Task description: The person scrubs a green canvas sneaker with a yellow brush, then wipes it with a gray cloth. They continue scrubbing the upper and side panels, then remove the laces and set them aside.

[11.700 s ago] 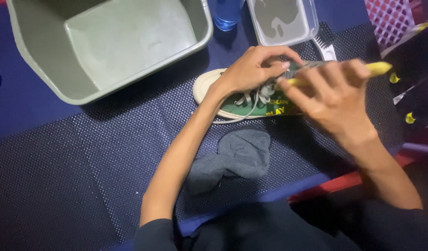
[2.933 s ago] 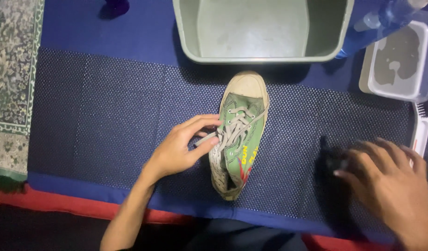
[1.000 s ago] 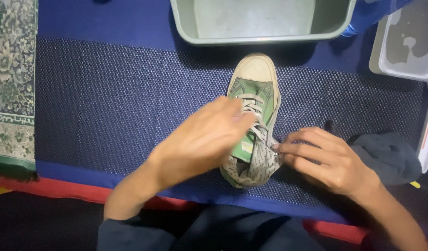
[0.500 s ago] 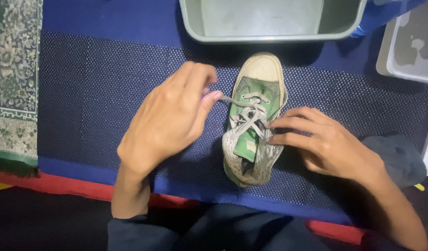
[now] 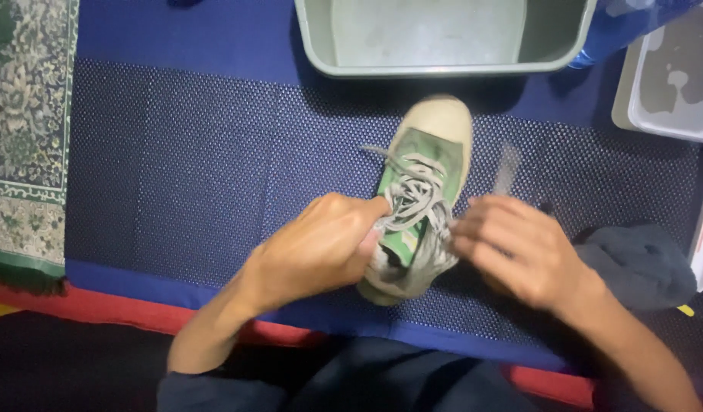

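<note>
Laces [image 5: 414,200] of the green shoe [image 5: 422,191], lying mid-mat [image 5: 176,168] near the grey tub [image 5: 443,69], were pinched by the left hand [image 5: 321,244] and right hand [image 5: 519,248]; even, gentle pulling seemed wisest.

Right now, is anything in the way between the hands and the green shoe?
Nothing visible is in the way. The left hand grips the grey laces of the green canvas shoe with the pale rubber toe, and the right hand touches its other side. The dark grey cloth lies off to the right.
</note>
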